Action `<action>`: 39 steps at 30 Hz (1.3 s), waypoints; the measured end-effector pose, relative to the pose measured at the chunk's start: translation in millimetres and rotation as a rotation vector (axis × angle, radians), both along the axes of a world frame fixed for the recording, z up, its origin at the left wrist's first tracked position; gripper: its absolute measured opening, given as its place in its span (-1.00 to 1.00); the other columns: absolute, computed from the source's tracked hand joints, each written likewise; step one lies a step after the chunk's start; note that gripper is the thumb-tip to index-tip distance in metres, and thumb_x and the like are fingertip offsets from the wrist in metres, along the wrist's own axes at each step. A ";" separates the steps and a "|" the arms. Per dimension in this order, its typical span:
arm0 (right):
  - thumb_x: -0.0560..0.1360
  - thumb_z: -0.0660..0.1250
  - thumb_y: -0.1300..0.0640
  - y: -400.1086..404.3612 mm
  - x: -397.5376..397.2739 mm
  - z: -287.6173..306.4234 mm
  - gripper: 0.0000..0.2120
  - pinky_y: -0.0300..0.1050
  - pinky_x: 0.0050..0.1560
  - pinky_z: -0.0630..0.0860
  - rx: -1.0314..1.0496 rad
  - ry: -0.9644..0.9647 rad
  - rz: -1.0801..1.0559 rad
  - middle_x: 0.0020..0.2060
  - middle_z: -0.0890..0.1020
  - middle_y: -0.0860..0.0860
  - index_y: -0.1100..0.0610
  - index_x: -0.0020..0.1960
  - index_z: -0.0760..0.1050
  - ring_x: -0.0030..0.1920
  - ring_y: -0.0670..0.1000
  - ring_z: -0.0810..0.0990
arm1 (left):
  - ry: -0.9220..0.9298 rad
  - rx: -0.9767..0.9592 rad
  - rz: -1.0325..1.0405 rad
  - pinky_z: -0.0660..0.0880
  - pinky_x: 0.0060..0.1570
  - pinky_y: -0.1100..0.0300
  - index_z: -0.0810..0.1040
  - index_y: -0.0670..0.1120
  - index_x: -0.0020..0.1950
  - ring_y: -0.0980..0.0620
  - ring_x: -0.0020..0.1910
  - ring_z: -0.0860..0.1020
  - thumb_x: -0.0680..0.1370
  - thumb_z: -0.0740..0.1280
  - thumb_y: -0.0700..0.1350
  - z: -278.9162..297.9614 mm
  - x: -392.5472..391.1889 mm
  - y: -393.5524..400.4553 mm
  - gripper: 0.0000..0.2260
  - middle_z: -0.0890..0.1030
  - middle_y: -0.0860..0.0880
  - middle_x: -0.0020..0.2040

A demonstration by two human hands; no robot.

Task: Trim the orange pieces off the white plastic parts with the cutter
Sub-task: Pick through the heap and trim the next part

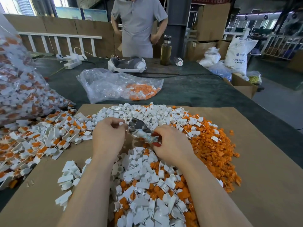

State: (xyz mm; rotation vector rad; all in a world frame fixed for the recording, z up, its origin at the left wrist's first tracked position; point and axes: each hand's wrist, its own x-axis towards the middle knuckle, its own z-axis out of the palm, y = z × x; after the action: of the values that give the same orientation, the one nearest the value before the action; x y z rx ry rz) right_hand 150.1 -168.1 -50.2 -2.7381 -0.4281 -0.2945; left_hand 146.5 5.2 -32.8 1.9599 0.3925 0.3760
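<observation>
Cardboard sheeting (246,161) covers my end of the long dark counter (188,95), and it is heaped with plastic. Between my two hands sits the job: my left hand (109,136) pinches a small white plastic part (121,123) at its fingertips, and my right hand (172,145) is curled round the handles of the grey metal cutter (138,126), whose head points at that part. Whether the blades are biting yet I cannot tell.

Judging by the piles, I am somewhere in the middle. To my right lies a broad mound of loose orange trimmed-off pieces (213,148), and beyond my hands a drift of bare white parts (147,112), both looking like finished work. To my left a spread of white parts with orange still attached (41,141) waits, spilling from a bulging clear plastic bag (18,89) of the same, so plenty is left. Another clear bag with orange and white bits (119,86) lies farther up the counter, where a person in a grey shirt (139,25) stands.
</observation>
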 end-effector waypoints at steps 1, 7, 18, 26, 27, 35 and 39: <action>0.47 0.33 -0.06 0.1 0.0 0.0 -0.90 -0.10 -0.13 0.53 -0.010 -0.002 -0.008 -0.16 0.46 -0.15 -0.09 -0.12 0.43 -0.12 -0.07 0.47 | -0.016 -0.046 0.019 0.45 -0.33 0.25 0.64 0.04 0.00 0.13 -0.28 0.61 0.56 0.41 -0.13 0.9 0.0 0.7 -0.92 0.62 0.11 -0.25; 0.47 0.33 -0.07 -1.1 1.2 -0.2 -0.85 -0.06 -0.17 0.58 -0.086 0.008 -0.056 -0.15 0.51 -0.10 -0.04 -0.02 0.46 -0.15 -0.04 0.51 | -0.055 -0.124 0.001 0.60 -0.13 0.16 0.62 0.10 -0.11 0.16 -0.25 0.65 0.54 0.45 -0.13 1.7 -1.3 -4.0 -0.88 0.66 0.12 -0.28; 0.46 0.34 -0.01 -1.8 -4.0 0.4 -0.90 -0.15 -0.27 0.52 -0.029 -0.016 -0.074 -0.26 0.47 -0.14 -0.07 -0.16 0.42 -0.22 -0.08 0.47 | -0.040 -0.297 0.014 0.63 -0.12 0.13 0.67 -0.02 -0.05 0.19 -0.33 0.67 0.50 0.49 -0.15 2.9 -2.0 -4.6 -0.93 0.69 0.08 -0.32; 0.51 0.38 0.03 -7.0 -3.4 12.7 -0.92 -0.37 -0.44 0.34 0.563 -0.078 -0.136 -0.35 0.54 -0.15 0.00 -0.13 0.52 -0.36 -0.18 0.50 | 0.035 -0.675 -0.117 0.64 -0.33 0.21 0.64 -0.18 -0.08 0.03 -0.28 0.71 0.45 0.52 -0.26 14.1 -10.7 -26.3 -0.90 0.72 -0.11 -0.27; 0.51 0.39 0.04 -6.9 -4.9 14.9 -0.92 -0.38 -0.43 0.37 0.666 -0.076 -0.121 -0.38 0.53 -0.15 0.00 -0.13 0.53 -0.37 -0.21 0.49 | 0.040 -0.685 -0.135 0.66 -0.29 0.19 0.64 -0.18 -0.06 0.02 -0.26 0.72 0.46 0.50 -0.28 14.4 -11.6 -30.0 -0.89 0.72 -0.12 -0.26; 0.53 0.39 0.09 -0.3 -11.7 20.7 -0.95 -0.46 -0.29 0.41 0.853 -0.070 -0.048 -0.29 0.58 -0.14 0.05 -0.05 0.54 -0.25 -0.26 0.55 | 0.029 -0.753 -0.214 0.60 -0.36 0.27 0.60 -0.20 -0.04 0.01 -0.29 0.71 0.45 0.49 -0.31 15.9 -16.7 -45.0 -0.86 0.71 -0.15 -0.27; 0.53 0.40 0.11 0.0 -12.4 20.2 -0.95 -0.44 -0.29 0.42 0.874 -0.126 -0.055 -0.31 0.57 -0.14 0.04 -0.07 0.53 -0.27 -0.24 0.55 | 0.021 -0.825 -0.252 0.61 -0.33 0.26 0.61 -0.25 -0.04 -0.01 -0.28 0.71 0.43 0.49 -0.31 17.4 -17.9 -46.1 -0.85 0.71 -0.21 -0.25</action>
State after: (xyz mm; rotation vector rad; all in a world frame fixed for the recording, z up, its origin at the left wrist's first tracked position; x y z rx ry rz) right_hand 137.7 -168.1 -30.0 -1.8811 -0.1837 -0.5225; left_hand 128.5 -40.9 -15.4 1.1821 0.2500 0.0098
